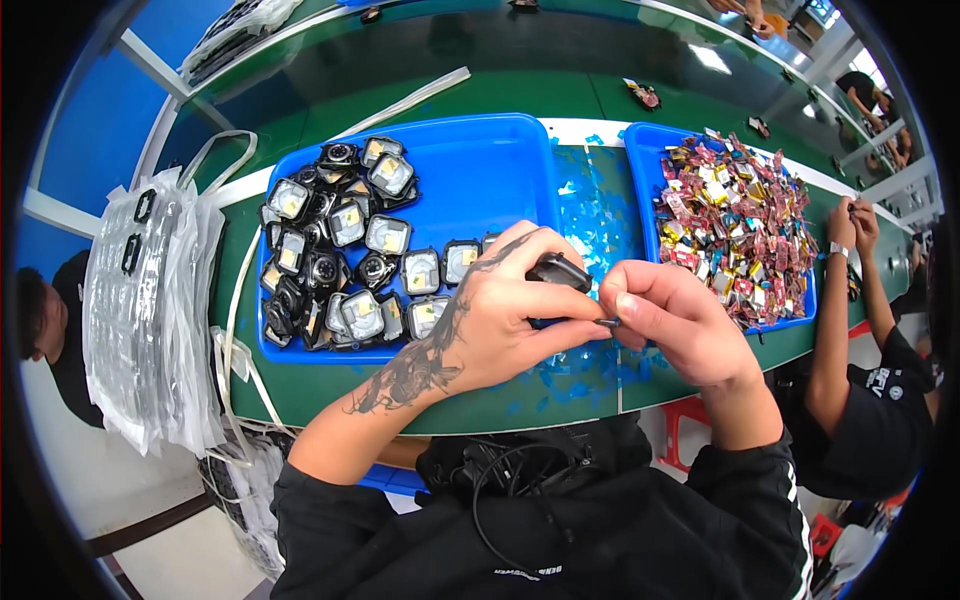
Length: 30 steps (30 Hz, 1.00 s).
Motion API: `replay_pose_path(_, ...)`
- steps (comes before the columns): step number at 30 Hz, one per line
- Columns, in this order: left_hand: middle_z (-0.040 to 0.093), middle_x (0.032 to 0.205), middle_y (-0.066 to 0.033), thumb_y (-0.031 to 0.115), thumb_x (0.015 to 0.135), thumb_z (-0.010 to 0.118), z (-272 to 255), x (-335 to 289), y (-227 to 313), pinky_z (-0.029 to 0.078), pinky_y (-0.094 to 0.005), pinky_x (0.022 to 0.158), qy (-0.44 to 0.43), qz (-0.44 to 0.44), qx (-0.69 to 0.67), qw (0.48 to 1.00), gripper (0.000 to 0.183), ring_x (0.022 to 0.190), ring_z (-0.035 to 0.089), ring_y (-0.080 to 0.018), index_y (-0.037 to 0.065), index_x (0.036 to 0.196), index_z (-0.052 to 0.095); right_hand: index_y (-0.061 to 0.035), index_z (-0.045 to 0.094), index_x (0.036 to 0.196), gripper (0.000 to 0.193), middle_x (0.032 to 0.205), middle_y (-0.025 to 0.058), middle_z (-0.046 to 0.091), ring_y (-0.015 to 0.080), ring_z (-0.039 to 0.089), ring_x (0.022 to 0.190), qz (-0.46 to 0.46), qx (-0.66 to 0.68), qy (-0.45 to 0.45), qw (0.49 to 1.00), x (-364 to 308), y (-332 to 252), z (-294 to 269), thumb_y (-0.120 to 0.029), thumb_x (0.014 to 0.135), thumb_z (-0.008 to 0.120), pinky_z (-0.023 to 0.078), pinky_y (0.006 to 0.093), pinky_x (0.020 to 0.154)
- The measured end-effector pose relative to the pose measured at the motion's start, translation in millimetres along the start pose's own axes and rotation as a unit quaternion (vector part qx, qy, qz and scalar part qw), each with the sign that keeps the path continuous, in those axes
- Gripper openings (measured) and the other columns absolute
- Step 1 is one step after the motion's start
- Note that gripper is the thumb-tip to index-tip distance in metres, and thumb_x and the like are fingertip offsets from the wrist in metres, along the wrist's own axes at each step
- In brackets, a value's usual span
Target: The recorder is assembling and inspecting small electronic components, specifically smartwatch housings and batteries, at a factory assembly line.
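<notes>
My left hand [505,305] is closed around a black watch case [560,271], which sticks out between its thumb and fingers. My right hand [675,318] meets it fingertip to fingertip, its thumb and fingers pinched together. A small dark piece [607,322] shows between the two thumbs; whether it belongs to the watch case I cannot tell. Beneath and left of my hands is a blue tray [470,150] with a heap of black watch cases [345,222] at its left, many showing pale inner sides.
To the right, a second blue tray [640,180] holds a pile of small circuit boards and parts [735,225]. Blue film scraps [590,200] litter the green table [440,405] between the trays. Clear plastic-wrapped trays [150,310] are stacked at left. A co-worker's arms [835,290] are at right.
</notes>
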<state>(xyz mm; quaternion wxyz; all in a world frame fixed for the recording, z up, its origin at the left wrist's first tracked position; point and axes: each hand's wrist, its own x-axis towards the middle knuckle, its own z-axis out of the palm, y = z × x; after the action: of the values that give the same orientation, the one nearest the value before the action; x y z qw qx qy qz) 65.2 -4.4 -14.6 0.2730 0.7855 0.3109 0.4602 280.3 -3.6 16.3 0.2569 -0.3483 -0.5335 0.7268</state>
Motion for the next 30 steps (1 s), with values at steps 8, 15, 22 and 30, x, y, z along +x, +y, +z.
replay_pose_path(8, 0.063, 0.091, -0.0019, 0.012, 0.055, 0.086, -3, -1, -4, 0.048, -0.0380, 0.071, 0.044, 0.159, 0.185, 0.969, 0.028, 0.083, 0.058, -0.0245, 0.014, 0.080, 0.073, -0.0026, 0.056, 0.096, 0.016, 0.080, -0.0054, 0.045, 0.0027, 0.037, 0.075, -0.013, -0.083, 0.016, 0.996, 1, 5, 3, -0.015, 0.102, 0.048, 0.035, 0.0220, 0.064)
replay_pose_path(15, 0.062, 0.091, -0.0021, 0.010, 0.057, 0.086, 1, -3, -2, 0.047, -0.0394, 0.071, 0.030, 0.173, 0.202, 0.963, 0.027, 0.082, 0.058, -0.0232, 0.014, 0.080, 0.072, -0.0012, 0.054, 0.093, 0.006, 0.080, 0.0103, 0.054, 0.0229, 0.055, 0.070, -0.198, -0.426, 0.204, 0.859, 11, 13, 8, -0.007, 0.095, 0.054, 0.044, 0.0340, 0.063)
replay_pose_path(22, 0.064, 0.085, -0.0084, 0.009, 0.076, 0.080, 7, -2, 9, 0.049, -0.0303, 0.070, 0.104, -0.178, -0.082, 0.975, 0.012, 0.080, 0.061, -0.0189, 0.003, 0.084, 0.074, -0.0029, 0.065, 0.099, 0.016, 0.084, 0.0129, 0.062, 0.0327, 0.062, 0.076, -0.239, -0.528, 0.279, 0.765, 9, 11, 0, 0.003, 0.084, 0.064, 0.050, 0.0390, 0.064)
replay_pose_path(30, 0.067, 0.086, -0.0086, 0.007, 0.084, 0.073, 12, -5, 1, 0.049, -0.0259, 0.072, 0.113, -0.226, -0.181, 0.950, 0.010, 0.081, 0.060, -0.0132, -0.001, 0.091, 0.073, -0.0010, 0.068, 0.094, 0.014, 0.083, 0.0097, 0.062, 0.0213, 0.064, 0.071, -0.248, -0.401, 0.322, 0.821, 18, 14, 0, 0.008, 0.083, 0.064, 0.052, 0.0290, 0.059)
